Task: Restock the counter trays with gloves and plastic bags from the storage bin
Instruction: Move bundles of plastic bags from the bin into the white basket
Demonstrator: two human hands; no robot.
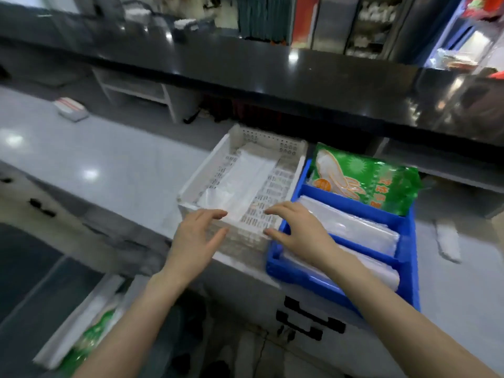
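A white perforated tray sits on the grey counter and holds a flat stack of clear plastic bags. Right beside it stands a blue divided tray with a green glove packet in its far compartment and clear plastic bags in the nearer ones. My left hand hovers at the white tray's near rim, fingers loosely spread. My right hand reaches over the blue tray's left corner toward the same rim, fingers relaxed. Neither hand holds anything.
A white storage bin with a green packet stands low on the floor at the lower left. A dark raised counter ledge runs across the back. A small white box lies far left on the counter. Drawer handles sit below the trays.
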